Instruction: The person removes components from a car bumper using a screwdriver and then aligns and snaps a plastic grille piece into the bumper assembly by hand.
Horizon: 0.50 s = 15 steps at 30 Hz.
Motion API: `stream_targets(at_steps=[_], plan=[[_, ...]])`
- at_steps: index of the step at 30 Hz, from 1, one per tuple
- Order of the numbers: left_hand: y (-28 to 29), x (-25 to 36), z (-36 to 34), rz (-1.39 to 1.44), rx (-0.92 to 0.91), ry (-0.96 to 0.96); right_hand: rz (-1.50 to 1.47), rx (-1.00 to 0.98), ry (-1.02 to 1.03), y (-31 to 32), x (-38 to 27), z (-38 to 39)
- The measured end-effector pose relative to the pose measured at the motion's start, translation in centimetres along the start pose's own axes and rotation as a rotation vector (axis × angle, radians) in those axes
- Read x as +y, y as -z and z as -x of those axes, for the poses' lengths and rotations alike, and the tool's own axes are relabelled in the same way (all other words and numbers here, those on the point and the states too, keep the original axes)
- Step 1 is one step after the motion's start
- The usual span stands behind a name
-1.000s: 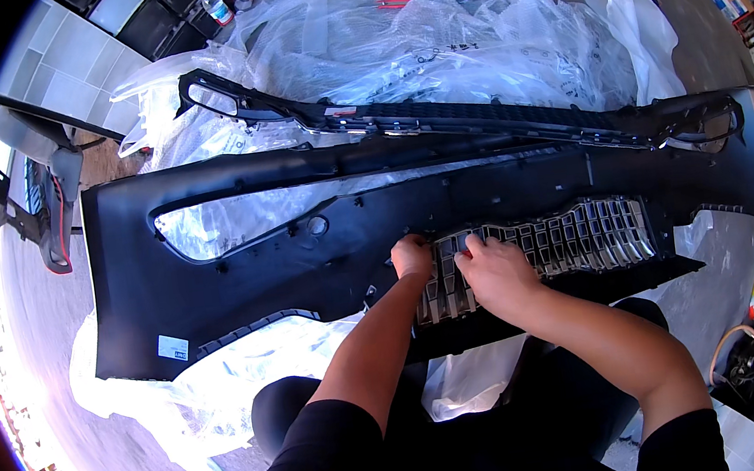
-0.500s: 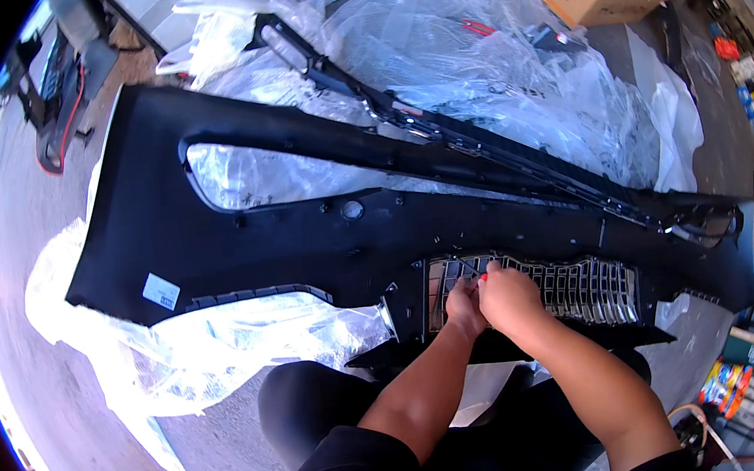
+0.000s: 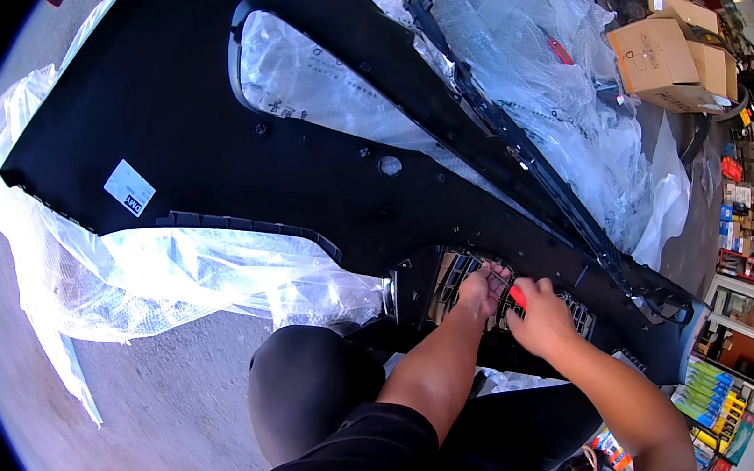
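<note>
Floor: grey, bare at lower left (image 3: 179, 382).
Bumper: black panel (image 3: 163, 102), inner side up, slants from upper left to lower right; long opening in upper part.
Wrap: clear plastic (image 3: 511, 21), crumpled, under and beyond bumper; more shows at left.
Trim: long black strip (image 3: 528, 160), lies along bumper's far side, overlapping it toward the right end.
Goods: mixed coloured packs (image 3: 712, 397), right edge, well apart from the hands.
Knee: dark-clothed (image 3: 316, 389), near side of bumper, left of both forearms.
Carton: brown, flaps up (image 3: 656, 55), upper right, beyond trim.
Grille: slatted piece (image 3: 462, 269), at bumper's near edge, right of centre, in front of the person; partly hidden by hands.
Right hand: over grille (image 3: 542, 317), fingers curled round red tool.
Left hand: at grille (image 3: 485, 288), just beside right hand, fingers bent; can't tell if it grasps anything.
Sticker: pale rectangle (image 3: 129, 188), bumper's left end.
Red item: on wrap (image 3: 559, 50), left of carton; kind unclear.
Red tool: in right hand (image 3: 517, 296), mostly covered, tip unclear.
</note>
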<state>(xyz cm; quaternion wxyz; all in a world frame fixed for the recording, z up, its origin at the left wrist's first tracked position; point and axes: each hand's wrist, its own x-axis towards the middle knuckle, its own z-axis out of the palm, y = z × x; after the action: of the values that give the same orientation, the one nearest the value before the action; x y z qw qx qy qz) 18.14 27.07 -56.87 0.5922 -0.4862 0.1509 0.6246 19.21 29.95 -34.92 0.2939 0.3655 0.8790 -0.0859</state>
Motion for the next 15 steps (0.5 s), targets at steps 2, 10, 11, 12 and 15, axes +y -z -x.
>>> stream_targets(at_steps=[2, 10, 11, 12, 15], plan=[[-0.5, 0.2, -0.2, 0.045, 0.041, -0.015, 0.177, -0.129, 0.165, 2.4, -1.6, 0.6], [-3.0, 1.0, 1.7, 0.220, -0.005, 0.026, -1.272, -0.236, -0.884, 0.6, -2.1, -4.1], [-3.2, 1.2, 1.4, 0.230, 0.039, 0.035, -1.303, -0.259, -0.891, 0.8, -2.2, -4.4], [-3.5, 1.4, 1.2, 0.239, 0.083, 0.045, -1.335, -0.284, -0.897, 1.1, -2.3, -4.5], [-3.1, 1.1, -0.3, 0.231, 0.120, 0.068, -1.003, -0.247, -0.656, 1.7, -2.8, -4.0]])
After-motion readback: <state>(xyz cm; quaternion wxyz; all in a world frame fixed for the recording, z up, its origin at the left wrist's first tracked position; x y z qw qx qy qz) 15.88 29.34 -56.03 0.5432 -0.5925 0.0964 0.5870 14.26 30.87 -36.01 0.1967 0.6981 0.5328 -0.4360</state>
